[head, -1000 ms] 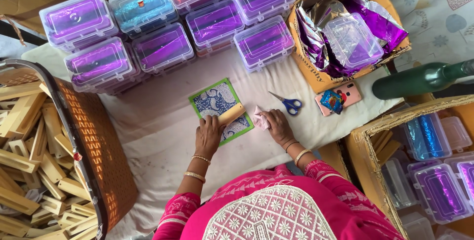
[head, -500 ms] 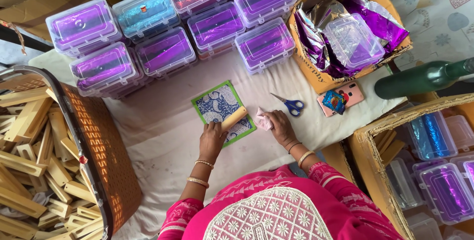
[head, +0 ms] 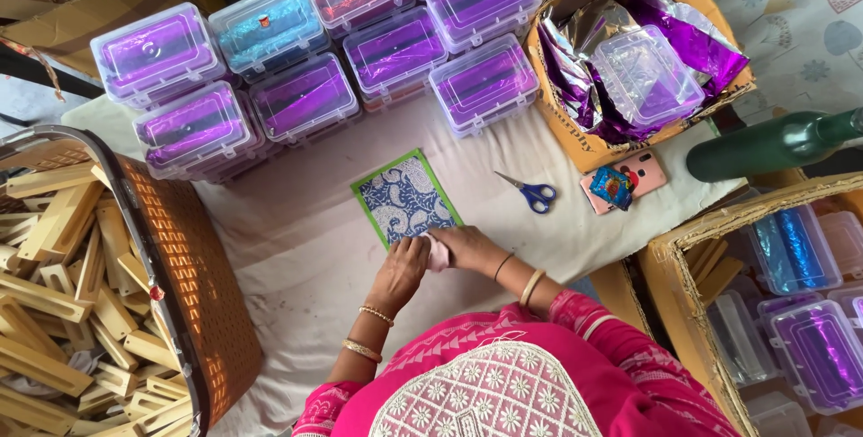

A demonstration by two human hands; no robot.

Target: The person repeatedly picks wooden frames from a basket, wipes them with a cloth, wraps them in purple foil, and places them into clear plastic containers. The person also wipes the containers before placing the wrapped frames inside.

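A blue patterned card with a green border [head: 404, 196] lies flat on the pale cloth in front of me. My left hand [head: 400, 271] and my right hand [head: 467, 246] meet at its near edge. A small pink piece [head: 438, 254] shows between them, and my right hand's fingers are closed on it. The curled fingers of my left hand press against the same piece; what they hold is hidden. Blue-handled scissors [head: 532, 192] lie to the right of the card.
Several clear lidded boxes with purple or blue foil [head: 306, 95] are stacked at the back. A brown basket of wooden pieces [head: 193, 275] stands at left, and a carton of purple foil [head: 575, 145] at back right. A phone [head: 634, 176], a green bottle [head: 764, 145] and a carton of boxes [head: 692, 257] are at right.
Both hands have drawn together at the card's near edge. The wooden piece that my left hand held over the card is no longer visible.
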